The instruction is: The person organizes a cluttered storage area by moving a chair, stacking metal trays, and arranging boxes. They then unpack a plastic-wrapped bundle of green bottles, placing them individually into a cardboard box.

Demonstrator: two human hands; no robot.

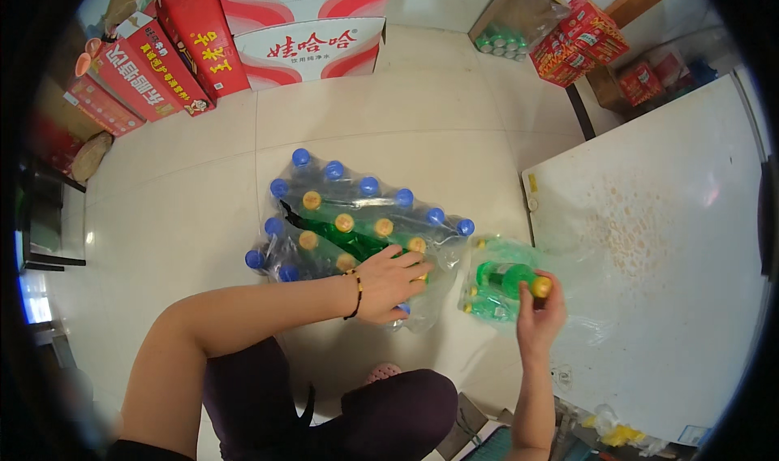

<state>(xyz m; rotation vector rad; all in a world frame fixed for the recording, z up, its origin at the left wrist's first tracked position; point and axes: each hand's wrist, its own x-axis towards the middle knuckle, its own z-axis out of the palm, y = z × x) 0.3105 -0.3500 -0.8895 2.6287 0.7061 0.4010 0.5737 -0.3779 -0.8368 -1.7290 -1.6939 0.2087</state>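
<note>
My left hand [388, 286] rests with spread fingers on the near right part of a plastic-wrapped pack [333, 170] of bottles with blue and yellow caps, partly hiding it. A dark, long tear in the wrap shows green bottles [361, 239] inside. My right hand [542, 311] is closed on a green bottle [510, 276] with a yellow cap, held on its side with the cap toward me. Beneath it, right of the big pack, lie more green bottles [491, 304] in clear plastic.
Red cartons [182, 35] and stacked white-and-red cartons [304, 63] line the back. A carton [511, 15] of green cans and red boxes [580, 43] stand back right. A white freezer [649, 258] fills the right. Dark furniture [57, 260] stands left. My legs [398, 416] are below.
</note>
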